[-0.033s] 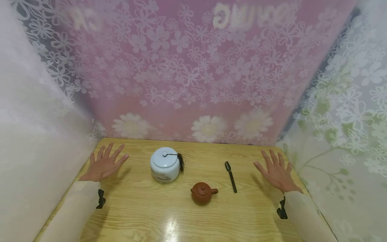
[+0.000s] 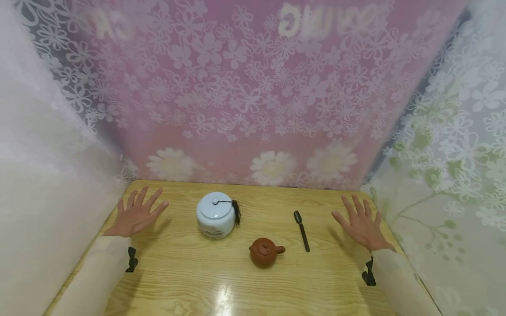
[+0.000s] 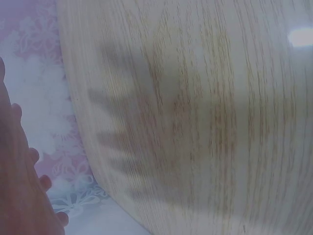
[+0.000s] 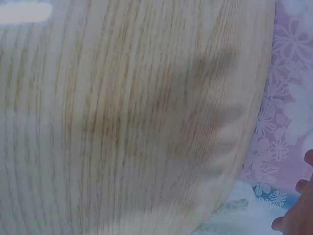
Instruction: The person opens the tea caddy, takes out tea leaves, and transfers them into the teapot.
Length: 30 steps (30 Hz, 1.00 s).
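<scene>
My left hand (image 2: 136, 215) is held over the left side of the table with its fingers spread, and it holds nothing. Nearest to it stands a white lidded jar (image 2: 215, 221) with a dark tassel tied at the lid knob. A small reddish-brown teapot (image 2: 262, 253) sits nearer to me, its handle pointing right. To the teapot's right lies a dark spoon (image 2: 302, 232), bowl end away from me. Beyond the spoon, my right hand (image 2: 361, 226) hovers over the right side, fingers spread and holding nothing. Both wrist views show hand shadows on the wood.
The wooden table (image 2: 186, 281) has rounded far corners. A pink flowered curtain (image 2: 253, 101) hangs behind its far edge. Pale sheets (image 2: 51, 184) close in the left side, and a flowered one (image 2: 454, 175) the right.
</scene>
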Each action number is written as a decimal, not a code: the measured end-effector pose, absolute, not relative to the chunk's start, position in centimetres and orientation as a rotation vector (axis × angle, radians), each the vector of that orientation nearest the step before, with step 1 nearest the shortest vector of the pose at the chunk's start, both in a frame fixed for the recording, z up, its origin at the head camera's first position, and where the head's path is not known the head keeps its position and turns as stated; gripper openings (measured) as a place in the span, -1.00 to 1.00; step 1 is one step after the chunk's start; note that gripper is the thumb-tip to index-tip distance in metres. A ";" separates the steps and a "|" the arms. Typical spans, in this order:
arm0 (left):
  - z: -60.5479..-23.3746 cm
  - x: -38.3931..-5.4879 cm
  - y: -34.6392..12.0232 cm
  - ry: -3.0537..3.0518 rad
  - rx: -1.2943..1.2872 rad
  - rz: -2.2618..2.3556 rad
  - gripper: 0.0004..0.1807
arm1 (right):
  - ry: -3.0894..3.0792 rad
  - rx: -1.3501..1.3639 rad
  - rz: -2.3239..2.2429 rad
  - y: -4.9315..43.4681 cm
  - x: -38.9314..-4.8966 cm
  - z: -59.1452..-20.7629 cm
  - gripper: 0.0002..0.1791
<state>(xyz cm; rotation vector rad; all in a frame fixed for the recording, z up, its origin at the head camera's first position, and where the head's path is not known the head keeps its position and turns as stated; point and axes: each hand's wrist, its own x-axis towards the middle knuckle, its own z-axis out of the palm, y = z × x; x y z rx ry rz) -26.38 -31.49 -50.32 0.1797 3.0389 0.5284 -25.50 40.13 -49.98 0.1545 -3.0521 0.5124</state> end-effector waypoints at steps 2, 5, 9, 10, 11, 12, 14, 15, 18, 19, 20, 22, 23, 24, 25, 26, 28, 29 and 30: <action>-50.4 -26.3 -31.5 3.040 0.179 0.531 -0.01 | -3.058 0.155 0.506 40.1 -25.5 -49.9 -0.01; -50.5 -26.3 -31.5 3.044 0.180 0.536 -0.02 | -3.069 0.155 0.495 40.1 -25.5 -49.8 -0.01; -50.6 -26.4 -31.6 3.050 0.175 0.527 -0.02 | -3.075 0.159 0.468 40.2 -25.4 -49.7 0.00; -50.6 -26.4 -31.7 3.053 0.175 0.524 -0.02 | -3.072 0.164 0.462 40.2 -25.4 -49.8 0.00; -50.6 -26.4 -31.7 3.057 0.177 0.521 -0.02 | -3.067 0.169 0.456 40.2 -25.4 -49.8 0.00; -50.6 -26.4 -31.7 3.062 0.179 0.517 -0.02 | -3.060 0.176 0.452 40.1 -25.4 -49.8 0.00; -50.4 -26.4 -31.6 3.072 0.190 0.521 -0.03 | -3.037 0.196 0.451 40.1 -25.4 -49.9 -0.01; -50.3 -26.3 -31.5 3.076 0.197 0.527 -0.04 | -3.024 0.207 0.449 40.0 -25.4 -49.9 -0.02; -49.8 -26.2 -31.0 3.084 0.223 0.542 -0.08 | -2.981 0.247 0.445 39.7 -25.5 -50.0 -0.04; -49.7 -26.1 -30.8 3.090 0.236 0.544 -0.09 | -2.968 0.257 0.444 39.6 -25.5 -50.0 -0.05; -49.5 -26.1 -30.6 3.094 0.251 0.553 -0.11 | -2.961 0.267 0.446 39.5 -25.5 -49.9 -0.05; -49.3 -26.1 -30.1 3.106 0.282 0.562 -0.13 | -2.953 0.284 0.448 39.2 -25.5 -49.8 -0.06; -49.2 -26.2 -29.9 3.112 0.299 0.564 -0.13 | -2.950 0.288 0.454 39.1 -25.4 -49.7 -0.06; -49.1 -26.2 -29.7 3.118 0.316 0.564 -0.13 | -2.952 0.292 0.466 39.0 -25.4 -49.6 -0.06; -49.0 -26.3 -29.5 3.123 0.332 0.566 -0.14 | -2.954 0.298 0.478 38.8 -25.4 -49.5 -0.05; -48.9 -26.3 -29.3 3.124 0.346 0.571 -0.14 | -2.955 0.306 0.489 38.7 -25.3 -49.4 -0.05; -48.7 -26.4 -28.9 3.124 0.363 0.581 -0.15 | -2.951 0.327 0.509 38.4 -25.2 -49.1 -0.05; -48.6 -26.5 -28.7 3.125 0.374 0.593 -0.15 | -2.948 0.339 0.521 38.1 -25.1 -49.0 -0.05; -48.5 -26.5 -28.5 3.125 0.385 0.604 -0.14 | -2.944 0.354 0.526 37.9 -25.1 -48.8 -0.05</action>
